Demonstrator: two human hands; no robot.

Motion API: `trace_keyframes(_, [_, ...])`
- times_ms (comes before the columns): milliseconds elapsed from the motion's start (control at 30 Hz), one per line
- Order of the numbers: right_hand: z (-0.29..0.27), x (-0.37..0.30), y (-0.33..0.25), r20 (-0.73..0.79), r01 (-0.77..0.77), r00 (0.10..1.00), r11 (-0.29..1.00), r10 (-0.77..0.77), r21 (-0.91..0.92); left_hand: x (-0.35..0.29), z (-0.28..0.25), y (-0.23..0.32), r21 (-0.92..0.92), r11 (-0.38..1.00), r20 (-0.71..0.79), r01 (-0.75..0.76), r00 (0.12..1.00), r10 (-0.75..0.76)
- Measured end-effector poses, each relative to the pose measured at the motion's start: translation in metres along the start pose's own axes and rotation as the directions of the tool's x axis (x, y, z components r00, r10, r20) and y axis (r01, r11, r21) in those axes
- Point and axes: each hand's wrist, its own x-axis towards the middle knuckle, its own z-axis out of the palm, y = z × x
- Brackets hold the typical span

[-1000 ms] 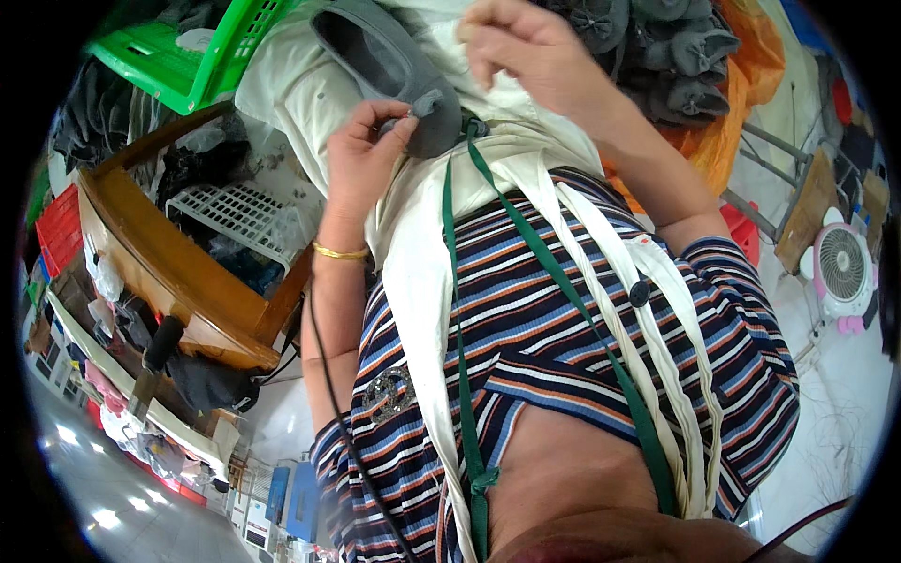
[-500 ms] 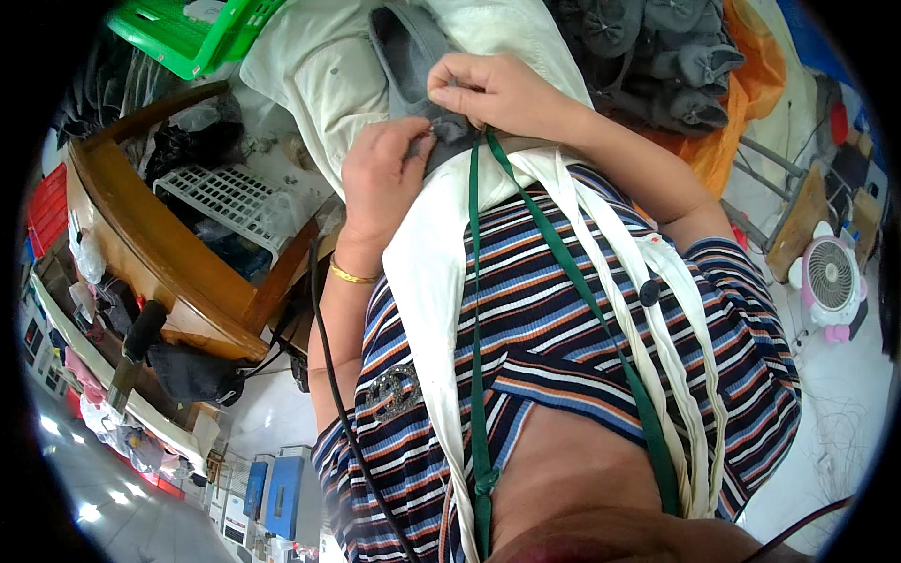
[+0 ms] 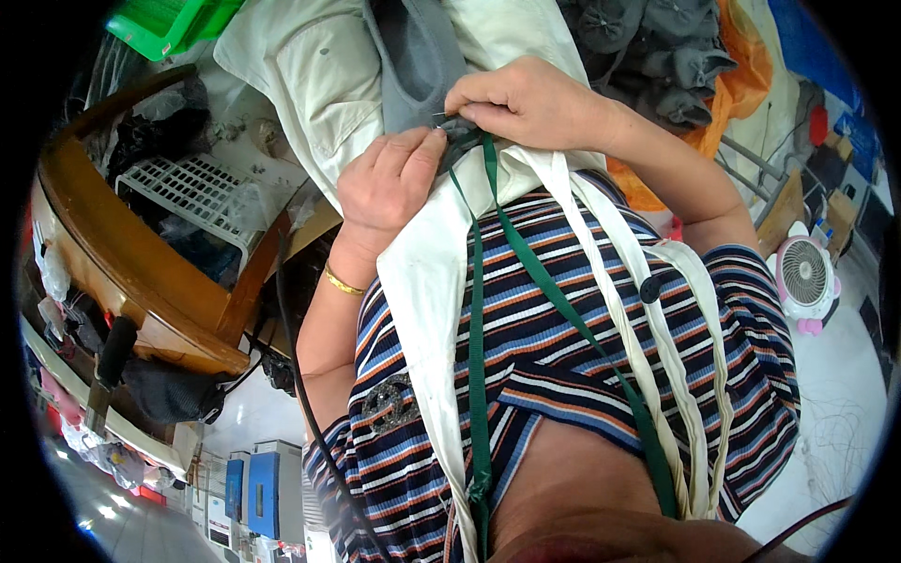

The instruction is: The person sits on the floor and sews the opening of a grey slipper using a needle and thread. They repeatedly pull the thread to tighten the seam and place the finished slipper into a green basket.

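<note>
Left hand (image 3: 387, 188): raised before the chest, fingers curled, fingertips pinched together.
Right hand (image 3: 526, 98): held just beside it, knuckles up, fingers pinched.
Forearms: both bent inward.

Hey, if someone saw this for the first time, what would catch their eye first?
Most likely the two hands meeting near the top centre: the left hand and the right hand both pinch a bit of grey fabric lying on a cream garment. Below them, the striped shirt with green straps fills the lower middle. At the right edge, a small pink and white fan stands out.
</note>
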Motion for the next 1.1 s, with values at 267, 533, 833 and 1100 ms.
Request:
trace_keyframes(267, [-0.007,0.003,-0.001,0.065,-0.012,0.998,1.0,0.013,-0.01,0.002,0.005,0.0,-0.022,1.0,-0.024,0.02,0.999,-0.02])
trace_keyframes(533, [-0.012,0.005,-0.002,0.124,-0.012,0.992,0.999,0.017,-0.044,0.005,0.005,0.001,-0.04,0.999,-0.022,0.027,0.999,-0.028])
trace_keyframes(833, [0.002,0.012,0.003,0.091,-0.054,0.995,0.996,0.047,0.073,0.003,0.007,0.002,-0.067,0.997,-0.01,0.037,0.999,-0.038])
trace_keyframes(1100, [0.018,0.03,0.0,0.021,-0.074,0.997,0.997,0.074,0.021,0.005,0.007,0.006,-0.067,0.997,0.017,0.041,0.999,-0.04])
